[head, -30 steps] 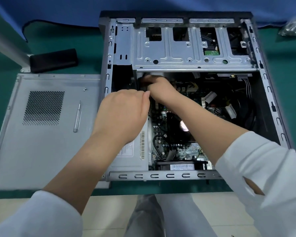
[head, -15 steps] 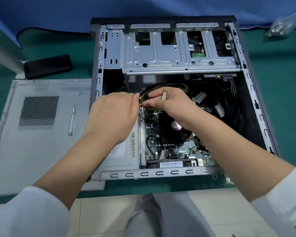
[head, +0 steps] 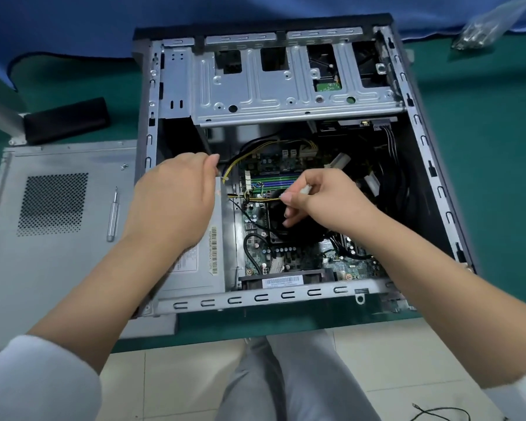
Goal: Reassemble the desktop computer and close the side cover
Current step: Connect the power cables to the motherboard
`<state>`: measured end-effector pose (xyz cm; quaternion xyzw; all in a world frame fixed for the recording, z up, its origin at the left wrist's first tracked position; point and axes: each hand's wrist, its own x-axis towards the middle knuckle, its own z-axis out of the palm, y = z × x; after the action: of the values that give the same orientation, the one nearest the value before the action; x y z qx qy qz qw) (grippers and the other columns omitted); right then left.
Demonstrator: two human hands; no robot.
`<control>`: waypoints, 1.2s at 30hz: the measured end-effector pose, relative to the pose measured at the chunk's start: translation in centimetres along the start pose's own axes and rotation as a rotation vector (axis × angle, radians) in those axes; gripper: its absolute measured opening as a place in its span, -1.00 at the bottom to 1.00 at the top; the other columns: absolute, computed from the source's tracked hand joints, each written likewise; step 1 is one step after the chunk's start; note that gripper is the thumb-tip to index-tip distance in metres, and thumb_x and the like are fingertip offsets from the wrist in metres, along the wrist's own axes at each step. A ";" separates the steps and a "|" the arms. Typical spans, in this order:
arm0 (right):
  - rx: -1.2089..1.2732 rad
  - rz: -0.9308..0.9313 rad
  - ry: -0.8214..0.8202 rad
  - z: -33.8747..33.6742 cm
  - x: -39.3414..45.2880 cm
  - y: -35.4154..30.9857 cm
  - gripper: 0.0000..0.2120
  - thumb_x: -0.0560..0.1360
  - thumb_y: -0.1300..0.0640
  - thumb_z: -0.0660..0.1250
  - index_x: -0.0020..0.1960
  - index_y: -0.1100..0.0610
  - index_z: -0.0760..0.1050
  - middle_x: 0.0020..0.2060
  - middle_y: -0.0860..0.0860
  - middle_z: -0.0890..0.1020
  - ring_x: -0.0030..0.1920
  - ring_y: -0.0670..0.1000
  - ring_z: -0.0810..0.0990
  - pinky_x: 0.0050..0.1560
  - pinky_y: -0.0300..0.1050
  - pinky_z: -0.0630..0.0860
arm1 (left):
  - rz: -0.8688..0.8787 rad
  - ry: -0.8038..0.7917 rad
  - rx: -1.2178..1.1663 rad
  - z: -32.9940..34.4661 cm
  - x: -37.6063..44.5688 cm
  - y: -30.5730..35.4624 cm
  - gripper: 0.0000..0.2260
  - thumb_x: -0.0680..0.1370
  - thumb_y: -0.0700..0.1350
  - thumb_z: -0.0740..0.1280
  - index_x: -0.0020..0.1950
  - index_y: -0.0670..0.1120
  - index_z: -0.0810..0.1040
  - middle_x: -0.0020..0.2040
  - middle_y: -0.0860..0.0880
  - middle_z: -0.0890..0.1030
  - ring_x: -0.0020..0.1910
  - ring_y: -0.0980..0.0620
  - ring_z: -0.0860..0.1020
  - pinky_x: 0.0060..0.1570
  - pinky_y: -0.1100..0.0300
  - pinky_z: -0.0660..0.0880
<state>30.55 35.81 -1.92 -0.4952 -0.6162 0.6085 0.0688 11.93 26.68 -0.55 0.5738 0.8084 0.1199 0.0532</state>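
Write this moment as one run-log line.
stage: cabling | right hand: pinches yellow-black cable over green motherboard | left hand: above grey power supply | grey side cover: off

Even, bright overhead light, soft shadows (wide-angle bending, blurred edges)

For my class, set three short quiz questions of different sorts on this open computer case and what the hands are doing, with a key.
1. True or false: the side cover is already fitted on the case.
2. The screwdriver lies on: A) the motherboard B) the side cover C) the floor
3. Fill in: the right hand pinches a white ____ on yellow and black wires over the motherboard.

Key: 1 false, it lies flat to the left of the case. 2 B. 3 connector. The left hand is over the power supply.
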 end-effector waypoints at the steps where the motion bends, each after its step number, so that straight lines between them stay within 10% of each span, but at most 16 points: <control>1: 0.045 0.014 0.001 -0.1 0.0 0.1 -0.84 0.52 0.28 0.33 -0.22 0.16 0.47 -0.43 0.02 0.61 -0.39 0.05 0.67 -0.21 -0.18 0.55 | 0.013 -0.013 0.018 0.0 0.1 0.0 -0.57 0.65 0.04 -0.07 -0.05 -0.10 0.55 -0.12 -0.08 0.60 -0.14 -0.17 0.55 -0.19 -0.01 0.44; 12: 0.194 -0.173 -0.077 -0.8 0.9 -0.7 -0.96 0.53 0.21 0.32 -0.03 0.13 0.54 -0.24 0.03 0.70 -0.31 -0.01 0.60 -0.29 -0.24 0.42 | 0.229 -0.339 0.036 -0.3 1.8 1.7 -0.75 0.59 0.09 0.16 0.26 0.19 0.44 0.15 0.18 0.54 0.07 0.07 0.54 -0.11 0.15 0.45; 18: 0.254 -0.222 -0.077 -0.8 0.9 -0.3 -0.84 0.54 0.25 0.30 0.10 0.12 0.43 -0.24 -0.04 0.70 -0.29 -0.04 0.60 -0.26 -0.26 0.45 | 0.160 -0.336 -0.008 0.3 2.4 1.9 -0.90 0.58 -0.01 0.20 -0.01 0.16 0.50 -0.32 0.20 0.43 -0.22 0.09 0.41 -0.33 0.17 0.22; 26: -0.902 -0.326 -0.242 -0.5 0.8 1.9 -0.78 0.34 -0.15 0.46 -0.10 -0.07 0.58 -0.14 -0.20 0.53 0.00 -0.06 0.34 0.12 -0.09 0.29 | 0.025 -0.154 -0.134 0.5 2.2 2.1 -0.89 0.53 -0.06 0.21 -0.06 0.12 0.50 -0.32 0.20 0.43 -0.31 0.11 0.40 -0.39 0.25 0.24; 36: -0.431 -0.130 0.508 -1.8 2.3 1.2 -0.93 0.46 0.05 0.39 -0.07 -0.07 0.52 -0.01 -0.01 0.46 0.16 0.13 0.33 0.14 -0.12 0.24 | 0.235 -0.241 -0.070 0.4 1.9 2.0 -0.79 0.44 0.01 0.18 -0.04 0.17 0.57 -0.10 0.22 0.60 -0.06 0.16 0.54 -0.16 0.17 0.50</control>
<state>31.31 38.36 -3.61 -0.5939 -0.7242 0.3156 0.1525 13.19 29.17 -0.33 0.6723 0.7189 0.0836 0.1552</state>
